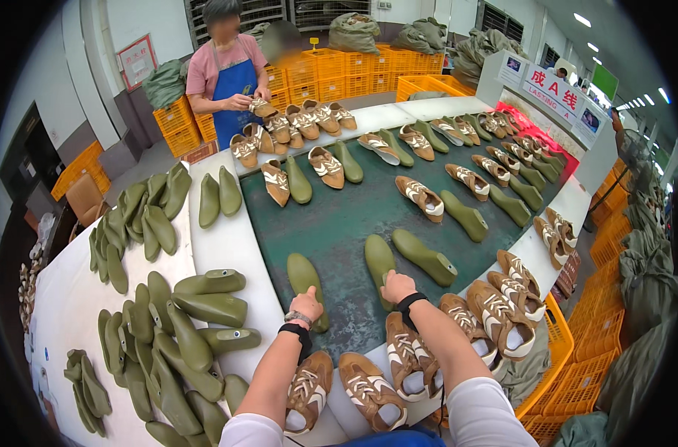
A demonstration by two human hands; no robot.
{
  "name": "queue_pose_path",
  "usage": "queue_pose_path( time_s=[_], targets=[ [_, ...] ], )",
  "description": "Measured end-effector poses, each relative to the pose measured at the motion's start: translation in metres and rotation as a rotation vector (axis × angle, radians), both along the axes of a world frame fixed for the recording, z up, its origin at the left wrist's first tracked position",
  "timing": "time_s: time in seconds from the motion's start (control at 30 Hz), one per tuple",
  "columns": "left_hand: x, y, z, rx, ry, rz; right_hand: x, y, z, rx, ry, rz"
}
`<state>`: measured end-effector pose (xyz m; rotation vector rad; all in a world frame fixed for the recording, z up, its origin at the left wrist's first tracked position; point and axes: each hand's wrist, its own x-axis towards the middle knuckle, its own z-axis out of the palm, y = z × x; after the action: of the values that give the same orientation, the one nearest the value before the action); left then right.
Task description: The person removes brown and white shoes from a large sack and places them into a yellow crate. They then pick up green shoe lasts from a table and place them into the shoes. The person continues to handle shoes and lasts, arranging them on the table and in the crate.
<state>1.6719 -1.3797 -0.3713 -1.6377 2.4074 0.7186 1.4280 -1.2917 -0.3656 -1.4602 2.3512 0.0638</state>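
Observation:
On the green belt [331,216], near its front left corner, lies an olive-green shoe last [301,271]. My left hand [307,304] is closed around its near part. A second green last [377,255] stands to the right, and my right hand [397,287] grips its near end. Just beyond that hand a third last [424,257] lies tilted on the belt, not touched. Below my wrists, brown suede sneakers with white stripes and laces rest on the white front ledge, among them one sneaker [310,392] under my left forearm and another sneaker [372,389] beside it.
Loose lasts [193,335] are heaped on the white table [63,313] at left. Sneakers and lasts run in rows along the belt toward the far right. Across the belt a person [234,74] in a blue apron handles a shoe. An orange crate [558,335] stands at right.

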Motion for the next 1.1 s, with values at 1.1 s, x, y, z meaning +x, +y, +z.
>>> queue_pose_path(
  time_s=[1.1],
  targets=[
    [0.043, 0.044, -0.003, 0.190, 0.045, 0.079, 0.043, 0.274, 0.131, -0.227, -0.126, 0.357]
  ],
)
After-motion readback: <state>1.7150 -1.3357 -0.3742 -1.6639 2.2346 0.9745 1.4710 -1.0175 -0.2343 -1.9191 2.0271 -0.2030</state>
